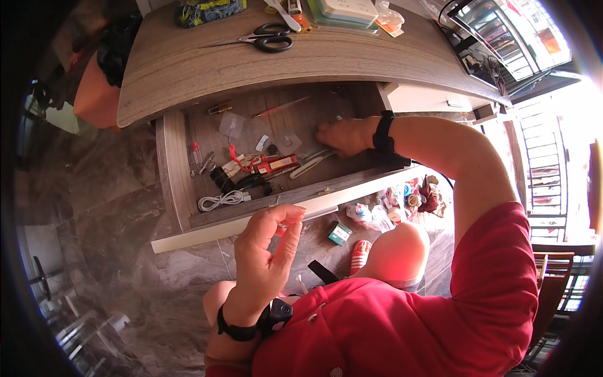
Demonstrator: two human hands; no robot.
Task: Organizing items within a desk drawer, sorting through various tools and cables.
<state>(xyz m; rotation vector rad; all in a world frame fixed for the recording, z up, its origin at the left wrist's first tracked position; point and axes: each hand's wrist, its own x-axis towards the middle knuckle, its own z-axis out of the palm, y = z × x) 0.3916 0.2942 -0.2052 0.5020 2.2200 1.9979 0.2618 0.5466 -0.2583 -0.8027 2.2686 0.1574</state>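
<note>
A wooden drawer (172,165) is pulled out below the desktop. Inside its right end is my right hand (344,135), fingers curled down towards the drawer bottom; whether they hold something is hidden. Close to those fingers lies a slim white-handled tool (308,166). My left hand (264,249) is raised before the drawer front, thumb and forefinger a little apart, with nothing visible between them. Further left in the drawer are a red box (278,163), a coiled white cable (221,201), a red cord (239,159), a black cylinder (221,179) and a thin red stick (282,106).
Black-handled scissors (272,45) and a white box (348,10) lie on the desktop (198,66). A monitor (518,37) stands at its right end. On the floor are a green box (339,233) and a heap of wrappers and bags (377,214), near my knee.
</note>
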